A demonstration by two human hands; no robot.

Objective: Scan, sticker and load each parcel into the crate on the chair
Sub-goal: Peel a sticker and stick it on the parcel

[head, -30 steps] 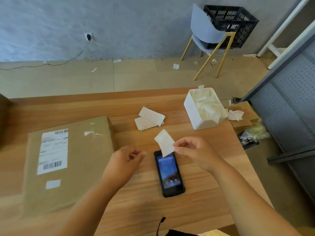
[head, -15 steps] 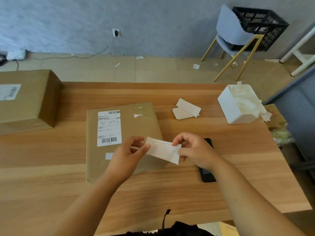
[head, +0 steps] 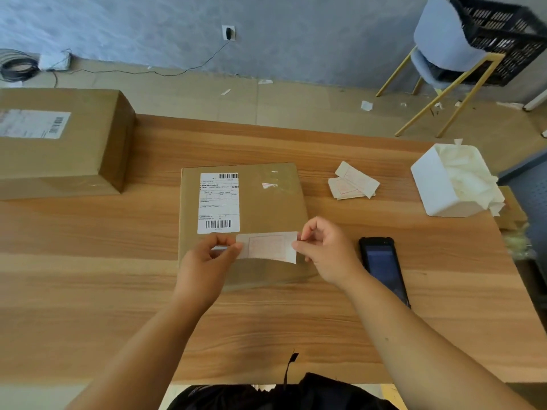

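A flat brown parcel [head: 266, 199] with a white shipping label lies in the middle of the wooden table [head: 88, 276]. Just above its near part, a white sticker [head: 268, 246] with a red frame is stretched level between my hands. My left hand [head: 207, 258] pinches its left end, my right hand [head: 328, 250] pinches its right end. A black scanner phone [head: 383, 263] lies face up right of my right hand. The black crate [head: 503, 37] sits on the grey chair [head: 438, 45] at the far right.
A bigger labelled box [head: 59, 143] stands at the table's far left. Loose stickers [head: 352, 182] lie beyond the phone. A white bin [head: 435, 187] full of peeled backing paper stands at the right edge. Paper scraps and a cable lie on the floor.
My left hand has joined the right on the sticker. Both carried it left from above the phone to over the parcel's near part and turned it level.
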